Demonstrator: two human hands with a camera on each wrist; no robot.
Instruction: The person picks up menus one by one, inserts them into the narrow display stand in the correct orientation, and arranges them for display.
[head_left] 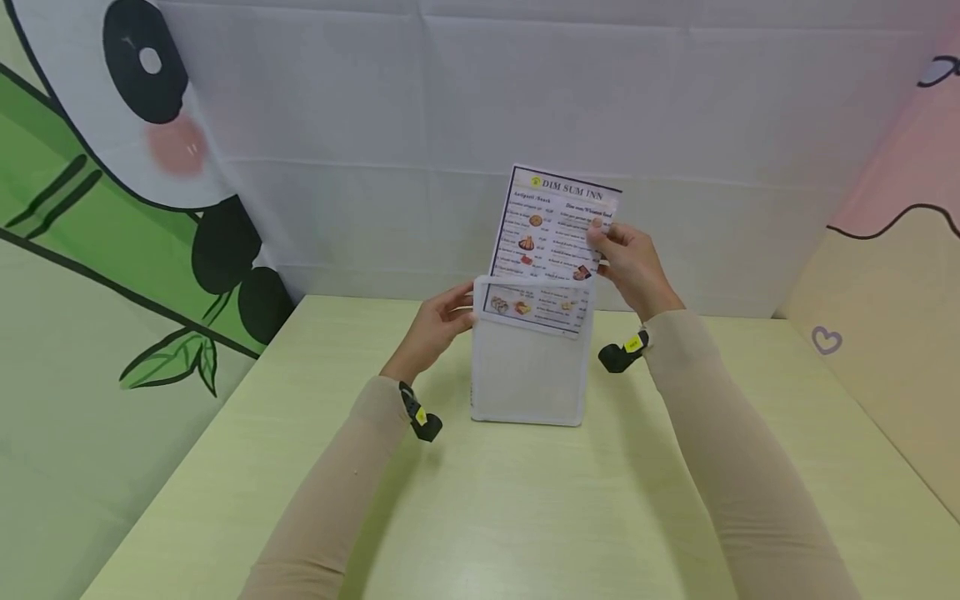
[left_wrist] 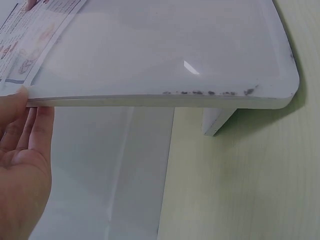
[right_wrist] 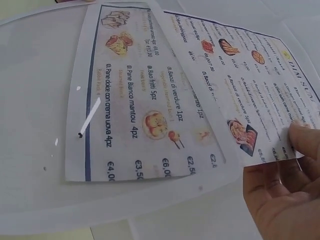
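Observation:
A printed dim sum menu sheet (head_left: 551,221) stands tilted, its lower part inside a white frame-like menu holder (head_left: 528,375) and its upper part sticking out above the top edge. My right hand (head_left: 628,260) pinches the sheet's right edge, thumb on the printed face and fingers behind, as the right wrist view also shows. My left hand (head_left: 435,327) grips the holder's left edge near the top, thumb in front and fingers behind. In the left wrist view a support leg (left_wrist: 216,120) props the holder from behind, and dark smudges mark its edge.
The holder stands on a pale wood-grain table (head_left: 510,508). Behind it rises a white cloth backdrop (head_left: 360,208), with a cartoon-printed panel (head_left: 112,317) on the left and a pink and beige panel (head_left: 885,275) on the right.

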